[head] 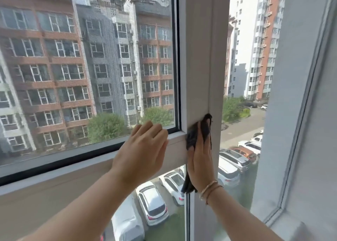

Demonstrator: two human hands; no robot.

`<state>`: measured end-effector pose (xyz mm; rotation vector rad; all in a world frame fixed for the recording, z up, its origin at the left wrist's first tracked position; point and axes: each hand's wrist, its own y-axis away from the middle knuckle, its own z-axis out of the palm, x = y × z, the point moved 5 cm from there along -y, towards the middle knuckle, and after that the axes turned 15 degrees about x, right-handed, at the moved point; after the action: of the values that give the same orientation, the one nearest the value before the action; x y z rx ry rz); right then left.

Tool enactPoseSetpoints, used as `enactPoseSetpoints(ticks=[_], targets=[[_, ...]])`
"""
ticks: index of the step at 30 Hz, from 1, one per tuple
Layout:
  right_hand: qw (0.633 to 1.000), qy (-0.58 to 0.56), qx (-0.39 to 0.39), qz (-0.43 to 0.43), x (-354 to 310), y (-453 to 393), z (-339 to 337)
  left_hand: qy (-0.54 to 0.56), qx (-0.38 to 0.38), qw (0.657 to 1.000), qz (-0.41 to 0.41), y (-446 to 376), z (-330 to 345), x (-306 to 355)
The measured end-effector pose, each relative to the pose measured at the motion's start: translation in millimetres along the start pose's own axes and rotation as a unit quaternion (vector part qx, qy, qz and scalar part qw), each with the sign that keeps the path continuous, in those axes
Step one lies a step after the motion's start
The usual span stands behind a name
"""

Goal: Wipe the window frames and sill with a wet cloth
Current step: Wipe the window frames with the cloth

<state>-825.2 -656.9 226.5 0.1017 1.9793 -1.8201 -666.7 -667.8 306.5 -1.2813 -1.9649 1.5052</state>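
Bright daylight pours in from outside, lighting the white tower blocks (255, 40) strongly while the inner window frame (200, 58) stays in soft, even shade. The picture is fairly sharp at centre. Straight lines bow toward the edges from the wide lens.

head view, close, facing window frame (204, 58)

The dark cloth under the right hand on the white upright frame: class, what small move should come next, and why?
Probably slide the right hand and its dark wet cloth upward along the white vertical window frame. The cloth is pressed flat near the joint with the horizontal bar, where the left hand rests, and a long stretch of frame lies above.
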Motion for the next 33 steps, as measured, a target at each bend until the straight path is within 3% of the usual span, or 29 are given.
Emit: enactPoseSetpoints(ticks=[6, 12, 22, 28, 33], targets=[[0.999, 0.012, 0.014, -0.026, -19.8, -38.8, 4.8, -0.016, 0.016, 1.0, -0.012, -0.6, 1.8, 1.4], [0.993, -0.053, 0.073, -0.078, -47.0, -115.9, 7.4, -0.03, 0.054, 0.997, -0.047, -3.3, -1.0, -0.1], [0.997, -0.015, 0.019, -0.071, -32.2, -59.1, 10.6, -0.021, 0.091, 0.989, -0.115, -9.0, -16.9, 1.1], [0.99, -0.076, 0.084, -0.081, -81.0, -183.7, 9.7, -0.079, 0.17, 0.98, -0.069, -69.6, -60.7, -2.4], [0.988, -0.07, 0.09, -0.103, -110.9, -271.7, 10.0, -0.13, 0.224, 0.964, -0.063, -148.7, -102.5, -16.0]])
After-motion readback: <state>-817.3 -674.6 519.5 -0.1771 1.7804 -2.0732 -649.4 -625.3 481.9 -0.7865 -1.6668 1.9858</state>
